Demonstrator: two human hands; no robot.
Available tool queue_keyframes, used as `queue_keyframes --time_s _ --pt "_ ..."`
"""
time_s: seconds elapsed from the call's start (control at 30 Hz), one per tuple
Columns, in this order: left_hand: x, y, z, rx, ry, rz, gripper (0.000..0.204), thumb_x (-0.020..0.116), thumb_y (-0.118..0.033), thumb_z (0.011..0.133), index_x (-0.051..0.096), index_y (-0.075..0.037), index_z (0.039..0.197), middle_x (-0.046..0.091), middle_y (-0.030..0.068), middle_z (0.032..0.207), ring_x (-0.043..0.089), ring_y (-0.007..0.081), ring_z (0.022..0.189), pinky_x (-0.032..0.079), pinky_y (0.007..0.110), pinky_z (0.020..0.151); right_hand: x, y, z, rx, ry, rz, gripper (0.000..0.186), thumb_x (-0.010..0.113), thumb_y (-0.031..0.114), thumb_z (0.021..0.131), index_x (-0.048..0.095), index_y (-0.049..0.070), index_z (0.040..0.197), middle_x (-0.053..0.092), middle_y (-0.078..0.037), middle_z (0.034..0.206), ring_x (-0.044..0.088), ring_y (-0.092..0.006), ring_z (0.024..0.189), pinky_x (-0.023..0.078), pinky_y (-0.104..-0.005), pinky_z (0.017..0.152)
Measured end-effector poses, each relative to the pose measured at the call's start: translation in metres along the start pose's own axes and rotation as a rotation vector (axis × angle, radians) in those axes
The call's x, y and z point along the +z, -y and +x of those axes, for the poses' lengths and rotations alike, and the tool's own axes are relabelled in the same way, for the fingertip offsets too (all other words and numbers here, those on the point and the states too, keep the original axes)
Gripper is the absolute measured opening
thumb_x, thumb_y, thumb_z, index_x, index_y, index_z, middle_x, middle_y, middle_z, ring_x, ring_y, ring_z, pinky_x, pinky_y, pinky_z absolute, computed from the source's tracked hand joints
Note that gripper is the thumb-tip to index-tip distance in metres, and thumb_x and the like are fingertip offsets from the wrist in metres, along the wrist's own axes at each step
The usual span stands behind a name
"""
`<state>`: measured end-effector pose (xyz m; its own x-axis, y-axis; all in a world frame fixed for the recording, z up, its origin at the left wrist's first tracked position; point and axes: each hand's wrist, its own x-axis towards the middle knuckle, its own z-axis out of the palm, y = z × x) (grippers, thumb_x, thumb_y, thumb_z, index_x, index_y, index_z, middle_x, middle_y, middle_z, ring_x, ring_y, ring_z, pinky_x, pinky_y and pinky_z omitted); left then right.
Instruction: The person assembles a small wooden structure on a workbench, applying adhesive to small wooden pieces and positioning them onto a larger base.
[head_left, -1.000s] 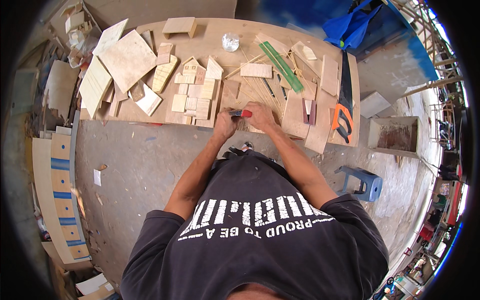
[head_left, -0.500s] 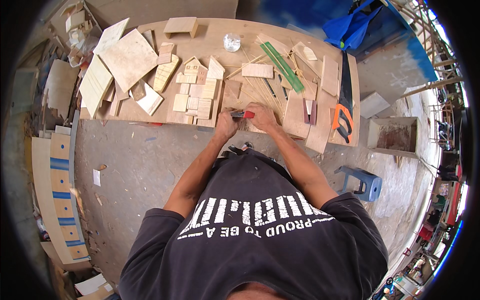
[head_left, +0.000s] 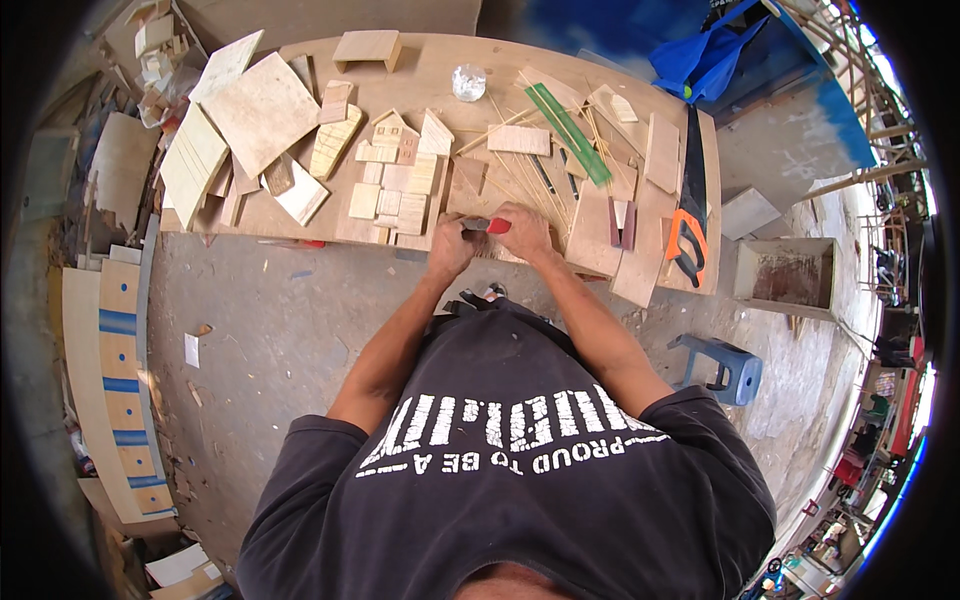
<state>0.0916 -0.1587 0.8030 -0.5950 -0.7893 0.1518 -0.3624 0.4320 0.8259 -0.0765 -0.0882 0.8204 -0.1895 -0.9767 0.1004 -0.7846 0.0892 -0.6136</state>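
Apparently both hands, left hand (head_left: pixel 450 245) and right hand (head_left: pixel 522 228), close around a small red-handled tool (head_left: pixel 487 226) at the tabletop (head_left: pixel 440 75) near edge; it looks light, stiff, held by its handle.

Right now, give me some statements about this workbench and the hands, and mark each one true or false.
1. Both hands, left hand and right hand, are at the near edge of the workbench. True.
2. A red-handled tool sits between the hands. True.
3. The handsaw lies on the left side of the bench. False: it lies on the right side.
4. A blue stool stands on the floor to the right. True.
5. The green strip lies on the floor. False: it lies on the bench.
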Motion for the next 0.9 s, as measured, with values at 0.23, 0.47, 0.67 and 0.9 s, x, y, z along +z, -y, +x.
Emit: queue_keyframes --time_s 0.23,0.47,0.67,0.9 --pt "-0.006 0.001 -0.010 -0.042 -0.117 0.098 0.013 0.063 -0.004 0.083 0.070 0.002 0.092 0.063 0.0231 0.083 0.061 0.0419 0.083 0.049 0.047 0.075 -0.002 -0.004 0.008 0.129 0.139 0.007 0.019 0.071 0.024 0.078 0.075 0.014 0.093 0.070 -0.003 0.101 0.068 -0.0305 0.094 0.054 -0.0419 0.085" --pt "-0.011 -0.004 -0.010 -0.012 -0.112 0.089 0.014 0.061 -0.008 0.085 0.070 0.003 0.088 0.064 0.0243 0.086 0.063 0.0421 0.082 0.051 0.048 0.075 -0.005 -0.002 0.012 0.139 0.167 -0.020 0.020 0.071 0.022 0.077 0.075 0.011 0.094 0.071 -0.006 0.099 0.068 -0.0305 0.091 0.054 -0.0394 0.082" --pt "0.003 -0.019 -0.004 -0.165 -0.126 0.135 0.022 0.063 -0.016 0.084 0.069 0.005 0.082 0.065 0.0278 0.087 0.065 0.0455 0.079 0.052 0.052 0.072 -0.006 -0.003 0.009 0.161 0.144 -0.012 0.020 0.070 0.023 0.078 0.075 0.012 0.094 0.071 -0.006 0.100 0.068 -0.0314 0.092 0.054 -0.0404 0.082" --pt "0.016 -0.020 0.002 -0.193 -0.164 0.079 0.019 0.068 -0.010 0.079 0.066 0.008 0.077 0.066 0.0296 0.076 0.068 0.0444 0.075 0.052 0.048 0.067 -0.005 0.003 0.012 0.130 0.129 -0.043 0.021 0.071 0.028 0.078 0.075 0.015 0.094 0.072 -0.007 0.101 0.069 -0.0311 0.094 0.054 -0.0415 0.084"
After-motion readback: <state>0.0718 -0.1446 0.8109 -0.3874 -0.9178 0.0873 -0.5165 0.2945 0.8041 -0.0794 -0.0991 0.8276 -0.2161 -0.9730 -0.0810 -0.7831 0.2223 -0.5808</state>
